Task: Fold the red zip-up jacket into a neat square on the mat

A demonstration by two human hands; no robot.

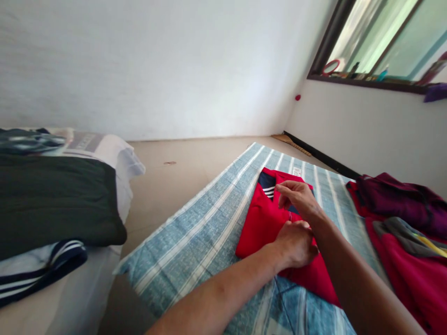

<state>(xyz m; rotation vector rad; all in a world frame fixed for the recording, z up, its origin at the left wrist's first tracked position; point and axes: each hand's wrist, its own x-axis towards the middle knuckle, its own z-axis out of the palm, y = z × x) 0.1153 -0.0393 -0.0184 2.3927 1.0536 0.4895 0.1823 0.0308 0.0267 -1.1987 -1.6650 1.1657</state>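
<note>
Shirt check: where's the red shirt (260, 228)?

It lies folded flat on a blue-striped cloth (206, 237) spread over the tiled floor (188, 181), its navy collar (267, 186) with white stripes at the far end.

And the hands?

Left hand (295, 244) rests on the shirt's middle, fingers curled downward. Right hand (296, 197) sits just beyond it, fingers curved and slightly spread, tips near the collar. Whether either pinches cloth, I can't tell.

What's close by?

Crumpled maroon and red clothes (401, 232) lie at the cloth's right edge, and a dark green garment (52, 200) sits on a white mattress (77, 298) to the left.
</note>
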